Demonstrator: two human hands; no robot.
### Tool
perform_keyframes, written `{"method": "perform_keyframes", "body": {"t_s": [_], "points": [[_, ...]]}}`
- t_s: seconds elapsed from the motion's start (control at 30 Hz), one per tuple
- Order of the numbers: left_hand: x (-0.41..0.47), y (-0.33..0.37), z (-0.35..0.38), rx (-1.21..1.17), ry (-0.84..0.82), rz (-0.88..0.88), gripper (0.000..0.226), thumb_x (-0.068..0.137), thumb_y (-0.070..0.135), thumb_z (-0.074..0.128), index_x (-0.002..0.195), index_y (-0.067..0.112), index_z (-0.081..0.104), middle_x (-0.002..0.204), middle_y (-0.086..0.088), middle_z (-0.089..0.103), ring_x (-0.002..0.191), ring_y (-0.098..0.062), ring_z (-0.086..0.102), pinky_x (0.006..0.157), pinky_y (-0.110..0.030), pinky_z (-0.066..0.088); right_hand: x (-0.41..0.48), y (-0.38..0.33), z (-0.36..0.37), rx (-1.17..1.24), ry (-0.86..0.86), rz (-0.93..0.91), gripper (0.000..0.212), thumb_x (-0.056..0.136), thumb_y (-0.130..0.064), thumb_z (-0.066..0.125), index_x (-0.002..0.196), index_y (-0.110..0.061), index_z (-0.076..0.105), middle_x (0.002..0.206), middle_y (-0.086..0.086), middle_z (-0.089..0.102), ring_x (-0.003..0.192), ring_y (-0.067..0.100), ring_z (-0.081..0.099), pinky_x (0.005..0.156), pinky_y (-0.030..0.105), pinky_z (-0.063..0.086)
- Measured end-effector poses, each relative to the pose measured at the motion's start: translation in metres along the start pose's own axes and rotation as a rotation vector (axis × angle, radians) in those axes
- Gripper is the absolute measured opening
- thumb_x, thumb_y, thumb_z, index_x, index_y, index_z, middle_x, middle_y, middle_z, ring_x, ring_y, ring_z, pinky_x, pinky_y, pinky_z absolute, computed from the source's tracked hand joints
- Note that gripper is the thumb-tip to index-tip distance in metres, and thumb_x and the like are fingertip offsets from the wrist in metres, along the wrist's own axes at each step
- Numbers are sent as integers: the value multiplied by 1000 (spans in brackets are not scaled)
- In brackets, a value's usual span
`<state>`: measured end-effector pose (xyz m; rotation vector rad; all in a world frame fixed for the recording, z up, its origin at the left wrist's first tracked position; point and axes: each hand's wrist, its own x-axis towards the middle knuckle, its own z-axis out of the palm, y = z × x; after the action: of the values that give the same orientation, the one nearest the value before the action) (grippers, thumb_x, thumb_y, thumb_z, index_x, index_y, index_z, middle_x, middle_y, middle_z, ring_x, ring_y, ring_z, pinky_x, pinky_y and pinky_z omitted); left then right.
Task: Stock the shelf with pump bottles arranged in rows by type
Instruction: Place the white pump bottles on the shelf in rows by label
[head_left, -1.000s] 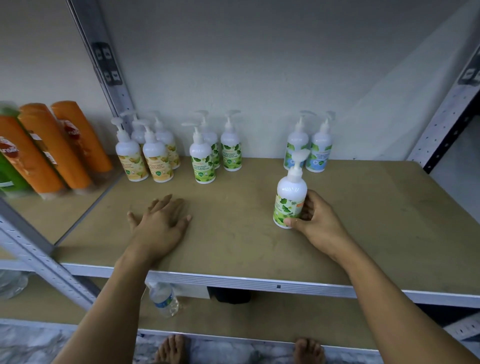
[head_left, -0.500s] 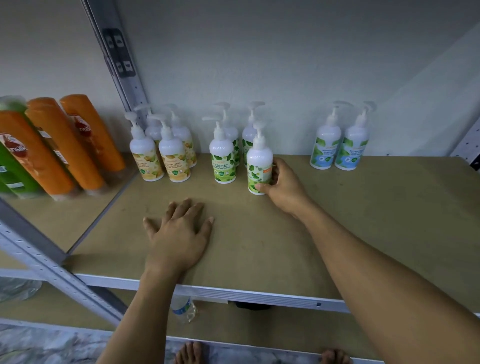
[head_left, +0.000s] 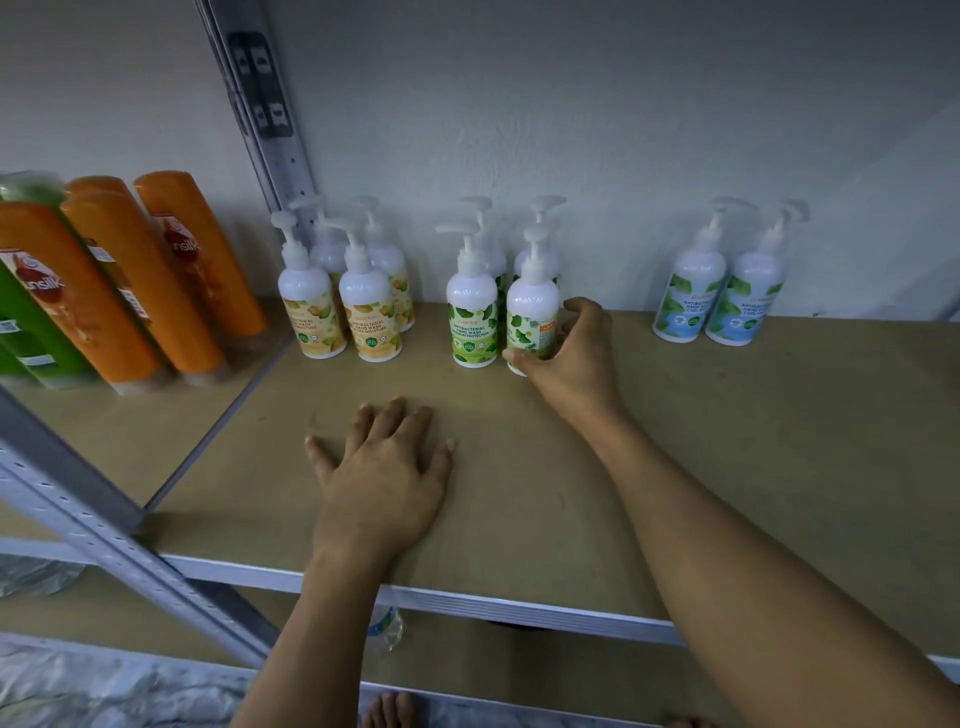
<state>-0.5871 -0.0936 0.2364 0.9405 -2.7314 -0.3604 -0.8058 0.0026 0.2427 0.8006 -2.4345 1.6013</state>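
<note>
While right hand (head_left: 567, 358) grips the upright white, green-leaf-label pump bottle (head_left: 531, 306) | left hand (head_left: 382, 480) flat, released, on shelf (head_left: 737, 447)

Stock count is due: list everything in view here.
yellow-label pump bottles: four, white and yellow, shelf's left end, two rows
green-label pump bottles: four, white and green, middle, two rows
blue-label pump bottles: two, white and blue, right, by the wall
orange bottles: at least three, orange, neighbouring shelf, left
green bottles: count unclear, green, far left edge
water bottle: one, clear, under the shelf
shelf: one, tan board, grey metal frame
left hand: flat on the shelf, holding nothing
right hand: fingers curled round the front right green-label bottle
bare feet: bottom edge, floor below
</note>
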Motion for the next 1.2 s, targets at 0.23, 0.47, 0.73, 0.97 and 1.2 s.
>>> {"method": "perform_keyframes", "body": {"t_s": [0.23, 0.47, 0.73, 0.97, 1.2], "points": [[0, 2, -1, 19, -12, 5, 60, 98, 66, 25, 151, 39, 35, 164, 12, 23, 154, -18, 12, 116, -70, 3, 1, -5, 15, -175, 91, -10, 86, 56, -50, 92, 115, -13, 42, 114, 2, 49, 106, 25, 55, 81, 46, 53], [-1, 4, -3, 24, -18, 0, 60, 99, 65, 25, 151, 39, 34, 165, 12, 22, 154, -18, 11, 117, -69, 2, 6, -1, 9, -81, 33, 40, 72, 61, -37, 92, 108, -20, 40, 112, -1, 52, 95, 18, 58, 73, 31, 47], [-1, 3, -3, 22, -32, 0, 61, 98, 66, 23, 152, 39, 33, 165, 12, 21, 154, -18, 10, 117, -69, 2, 15, 4, -7, 48, -80, 126, 63, 69, -18, 89, 114, -18, 46, 103, -6, 58, 93, 13, 59, 69, 16, 42], [-2, 4, -4, 17, -22, -9, 60, 98, 65, 26, 151, 38, 36, 164, 13, 23, 154, -18, 12, 117, -69, 4, 14, 5, -5, 75, -71, 83, 72, 63, -22, 92, 120, -18, 48, 119, 0, 57, 102, 12, 60, 76, 13, 46], [-1, 4, -4, 18, -28, -6, 59, 98, 65, 26, 151, 39, 35, 165, 12, 21, 154, -19, 11, 117, -69, 3, 12, 8, -1, -20, -32, 55, 63, 63, -32, 93, 111, -17, 53, 112, 2, 62, 98, 17, 61, 77, 25, 46]]}}
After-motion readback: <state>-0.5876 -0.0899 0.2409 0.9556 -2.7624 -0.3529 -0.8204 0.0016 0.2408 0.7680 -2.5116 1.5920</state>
